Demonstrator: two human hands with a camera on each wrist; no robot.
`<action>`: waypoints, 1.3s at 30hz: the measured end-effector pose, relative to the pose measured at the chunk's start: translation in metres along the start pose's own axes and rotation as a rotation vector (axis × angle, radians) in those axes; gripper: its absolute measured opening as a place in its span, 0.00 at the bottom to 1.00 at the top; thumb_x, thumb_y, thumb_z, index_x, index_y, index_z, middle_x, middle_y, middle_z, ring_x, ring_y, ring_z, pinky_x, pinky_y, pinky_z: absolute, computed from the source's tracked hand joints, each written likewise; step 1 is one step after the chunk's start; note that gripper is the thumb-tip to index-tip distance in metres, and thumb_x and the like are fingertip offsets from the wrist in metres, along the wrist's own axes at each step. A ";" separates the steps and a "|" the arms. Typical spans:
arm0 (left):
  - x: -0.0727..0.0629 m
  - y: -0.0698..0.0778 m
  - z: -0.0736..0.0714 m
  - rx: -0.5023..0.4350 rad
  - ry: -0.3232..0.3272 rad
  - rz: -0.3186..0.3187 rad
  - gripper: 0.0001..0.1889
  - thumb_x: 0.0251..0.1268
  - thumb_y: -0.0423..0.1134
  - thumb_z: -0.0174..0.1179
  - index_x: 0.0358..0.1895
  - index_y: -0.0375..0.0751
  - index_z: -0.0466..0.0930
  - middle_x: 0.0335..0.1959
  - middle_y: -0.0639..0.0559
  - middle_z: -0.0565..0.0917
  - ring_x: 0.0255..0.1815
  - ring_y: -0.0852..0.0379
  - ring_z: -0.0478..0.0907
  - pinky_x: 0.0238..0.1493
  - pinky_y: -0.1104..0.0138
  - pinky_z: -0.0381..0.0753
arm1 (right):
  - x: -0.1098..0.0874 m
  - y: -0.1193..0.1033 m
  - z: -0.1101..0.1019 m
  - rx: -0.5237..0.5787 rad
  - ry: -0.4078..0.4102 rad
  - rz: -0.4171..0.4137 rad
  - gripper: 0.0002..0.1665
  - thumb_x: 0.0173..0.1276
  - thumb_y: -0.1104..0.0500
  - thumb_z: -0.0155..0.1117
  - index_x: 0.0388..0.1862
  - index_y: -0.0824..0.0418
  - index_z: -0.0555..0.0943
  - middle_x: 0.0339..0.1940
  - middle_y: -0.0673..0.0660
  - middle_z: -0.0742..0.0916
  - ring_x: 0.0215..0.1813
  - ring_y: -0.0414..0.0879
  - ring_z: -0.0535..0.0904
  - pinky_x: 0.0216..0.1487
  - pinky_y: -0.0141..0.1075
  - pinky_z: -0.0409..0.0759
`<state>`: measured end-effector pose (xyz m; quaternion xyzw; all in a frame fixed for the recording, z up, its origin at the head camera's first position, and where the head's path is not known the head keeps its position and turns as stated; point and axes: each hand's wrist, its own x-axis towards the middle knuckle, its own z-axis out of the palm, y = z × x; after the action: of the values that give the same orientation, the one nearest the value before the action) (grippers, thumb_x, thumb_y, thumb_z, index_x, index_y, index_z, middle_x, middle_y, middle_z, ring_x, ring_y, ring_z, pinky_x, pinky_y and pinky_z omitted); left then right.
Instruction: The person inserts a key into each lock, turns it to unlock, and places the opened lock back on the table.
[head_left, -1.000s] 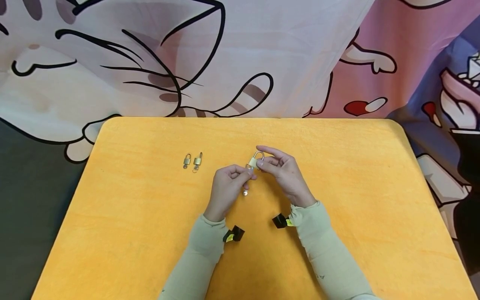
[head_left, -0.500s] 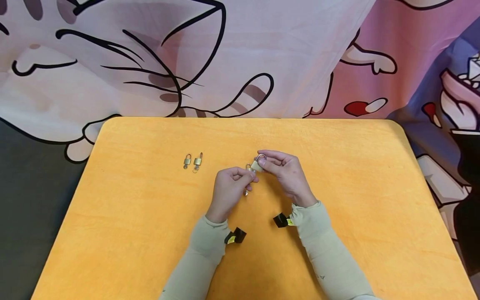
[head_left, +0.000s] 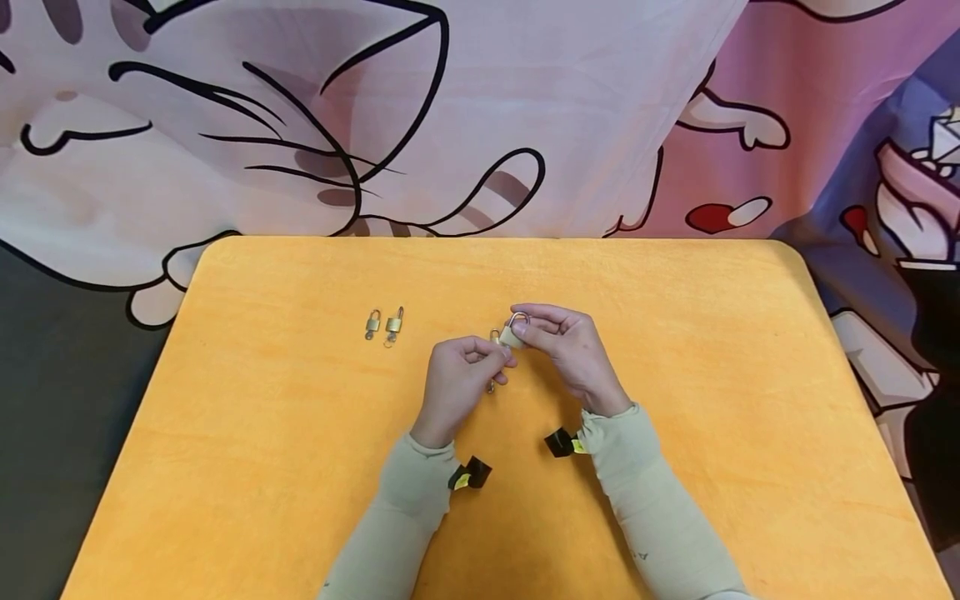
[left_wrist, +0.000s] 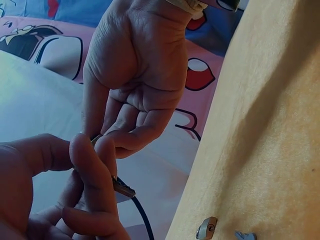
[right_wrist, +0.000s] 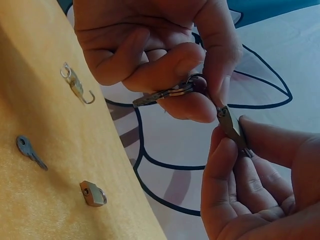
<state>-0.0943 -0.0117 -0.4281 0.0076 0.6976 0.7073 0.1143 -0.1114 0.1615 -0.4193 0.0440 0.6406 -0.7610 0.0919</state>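
Note:
Above the table my right hand [head_left: 566, 346] pinches a brass padlock [head_left: 512, 335] by its body, the shackle pointing away from me. My left hand [head_left: 465, 379] meets it from the left. In the right wrist view, my left thumb and forefinger pinch right at the keyhole end of the padlock [right_wrist: 231, 125]; what they pinch there is mostly hidden. Keys on a ring [right_wrist: 167, 94] stick out between the left fingers, and a key [left_wrist: 124, 189] shows there in the left wrist view. Beneath the hands lie another padlock [right_wrist: 92, 194] and a loose key [right_wrist: 30, 152].
Left of the hands, two more padlocks [head_left: 372, 323] lie side by side on the yellow table [head_left: 675, 333], with keys at their lower ends. A curtain with cartoon prints [head_left: 585, 125] hangs behind the table's far edge.
The right hand has shifted its fingers and brought the padlock slightly down toward the left fingertips. The left hand has barely moved; the padlocks on the table lie as before.

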 end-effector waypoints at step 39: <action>-0.001 -0.004 0.001 0.195 0.068 0.105 0.05 0.60 0.34 0.71 0.28 0.38 0.88 0.21 0.52 0.86 0.21 0.48 0.84 0.22 0.68 0.77 | 0.002 0.002 -0.001 -0.064 -0.008 0.007 0.21 0.66 0.67 0.70 0.57 0.72 0.82 0.43 0.57 0.91 0.47 0.47 0.87 0.51 0.38 0.83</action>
<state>-0.0928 -0.0110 -0.4320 0.0310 0.7652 0.6410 0.0521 -0.1134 0.1617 -0.4218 0.0401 0.6640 -0.7401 0.0987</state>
